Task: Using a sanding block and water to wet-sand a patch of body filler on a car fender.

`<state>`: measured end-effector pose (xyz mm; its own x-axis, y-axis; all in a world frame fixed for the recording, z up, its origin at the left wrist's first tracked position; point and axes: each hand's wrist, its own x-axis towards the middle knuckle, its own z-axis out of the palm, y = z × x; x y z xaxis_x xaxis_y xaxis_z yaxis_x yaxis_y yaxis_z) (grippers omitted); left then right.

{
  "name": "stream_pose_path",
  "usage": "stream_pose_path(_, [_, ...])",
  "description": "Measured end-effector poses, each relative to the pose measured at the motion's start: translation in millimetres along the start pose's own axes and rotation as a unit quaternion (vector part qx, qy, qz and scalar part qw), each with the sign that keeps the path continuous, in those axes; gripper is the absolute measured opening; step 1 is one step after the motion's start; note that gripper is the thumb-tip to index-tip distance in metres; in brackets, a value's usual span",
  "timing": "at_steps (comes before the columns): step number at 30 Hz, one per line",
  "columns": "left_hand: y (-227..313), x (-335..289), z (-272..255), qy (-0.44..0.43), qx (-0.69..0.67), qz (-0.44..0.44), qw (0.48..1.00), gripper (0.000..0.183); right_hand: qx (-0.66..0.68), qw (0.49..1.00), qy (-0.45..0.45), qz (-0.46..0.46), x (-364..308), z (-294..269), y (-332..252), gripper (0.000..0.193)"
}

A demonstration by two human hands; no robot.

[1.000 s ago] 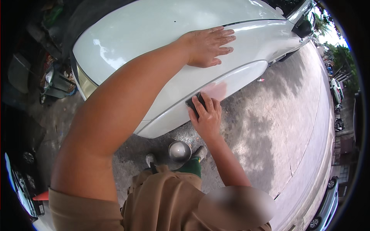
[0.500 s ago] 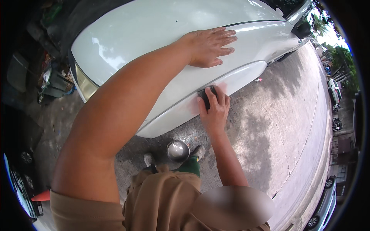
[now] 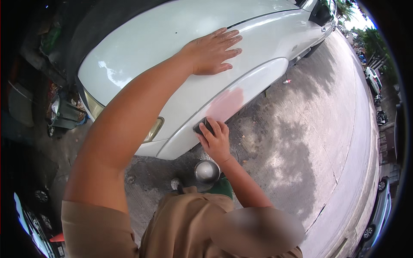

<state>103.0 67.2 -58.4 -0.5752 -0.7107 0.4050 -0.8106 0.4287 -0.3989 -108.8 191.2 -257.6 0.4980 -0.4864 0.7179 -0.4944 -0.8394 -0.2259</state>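
Note:
My left hand (image 3: 213, 50) lies flat on the white car's (image 3: 142, 47) body by the hood seam, fingers spread, with whitish residue on them. In my right hand (image 3: 216, 139) is a dark sanding block (image 3: 202, 126). It presses against the white fender flare (image 3: 180, 139), near that panel's front end. A pink patch (image 3: 228, 103) shows on the flare just beyond the block. Part of the block is hidden under my fingers.
Near my feet a round metal bowl (image 3: 207, 171) of whitish liquid stands on the concrete. A grey bin (image 3: 66, 112) with litter is at the left. At the far right are parked cars (image 3: 376, 215), and a small red-and-white can (image 3: 287, 81) lies on the ground.
My right hand has slid the sanding block down and left along the flare, uncovering the pink patch. My left hand stays flat on the car while the view has shifted somewhat.

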Motion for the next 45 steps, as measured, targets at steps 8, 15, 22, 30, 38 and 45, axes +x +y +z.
stream_pose_path(8, [59.3, 31.4, 36.5, -0.014, -0.015, 0.012, 1.000, 0.070, 0.012, 0.962, 0.012, 0.271, -113.0, -63.9, -0.7, 0.070])
stream_pose_path(15, [126.9, -28.5, 64.6, -0.033, -0.115, 0.138, 0.983, 0.082, -0.036, 0.870, -0.072, 0.487, -237.4, -128.8, -1.8, 0.062])
stream_pose_path(22, [217.0, -249.0, 93.1, -0.270, -0.315, 0.254, 0.874, 0.066, 0.191, 0.652, 0.068, 0.731, -376.3, -116.5, 24.8, 0.047])
stream_pose_path(30, [464.0, -339.1, 253.0, -0.460, -0.521, -0.294, 0.656, 0.051, 0.271, 0.468, -0.117, 0.833, -483.0, 73.3, 53.2, 0.057])
stream_pose_path(38, [684.8, -373.2, 545.6, -0.416, -0.601, -0.611, 0.303, 0.029, 0.302, 0.343, 0.008, 0.890, -642.2, 273.5, 113.6, 0.046])
stream_pose_path(45, [725.7, -444.4, 675.8, -0.590, -0.410, -0.345, 0.604, 0.024, 0.252, 0.346, -0.193, 0.883, -711.2, 374.8, 139.6, 0.042])
